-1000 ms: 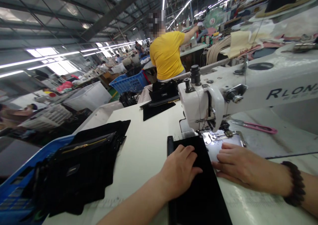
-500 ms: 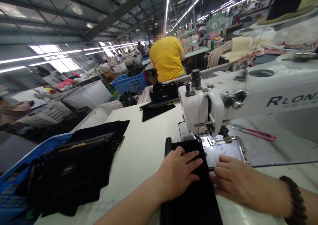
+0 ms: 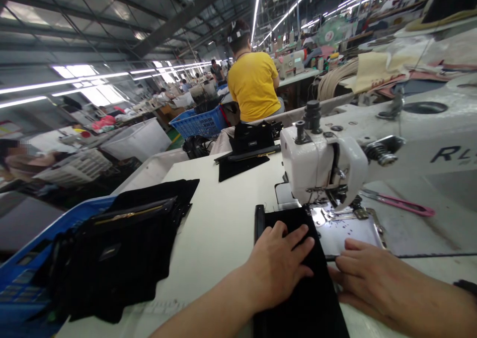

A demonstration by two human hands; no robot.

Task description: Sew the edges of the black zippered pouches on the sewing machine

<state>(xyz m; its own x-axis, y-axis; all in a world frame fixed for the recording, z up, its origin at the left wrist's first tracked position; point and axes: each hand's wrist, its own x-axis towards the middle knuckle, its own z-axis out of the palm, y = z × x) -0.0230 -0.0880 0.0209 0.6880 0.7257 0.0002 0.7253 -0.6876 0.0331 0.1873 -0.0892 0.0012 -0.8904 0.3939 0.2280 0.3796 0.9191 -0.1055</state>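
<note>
A long black fabric panel (image 3: 298,313) lies lengthwise on the sewing table, its far right corner at the needle area of a white sewing machine (image 3: 309,164). A dark strip with a glossy edge (image 3: 260,223) runs along its left side. My left hand (image 3: 279,266) presses flat on the panel with its fingers spread. At the panel's right edge, my right hand (image 3: 368,273) has its fingers bent and closed on the border; part of its grip is hidden. The machine's lamp lights the metal needle plate (image 3: 350,233) just beyond that hand.
Black zippered pieces (image 3: 122,243) are piled at left over a blue crate (image 3: 22,288). More black pieces (image 3: 249,149) lie at the table's far end. Pink-handled thread tweezers (image 3: 406,206) rest right of the needle. A person in a yellow shirt (image 3: 253,84) sits ahead.
The view has shifted slightly, so the machine, table and hands appear farther right. Both hands keep their places on the black panel, with little visible movement of the fabric.
</note>
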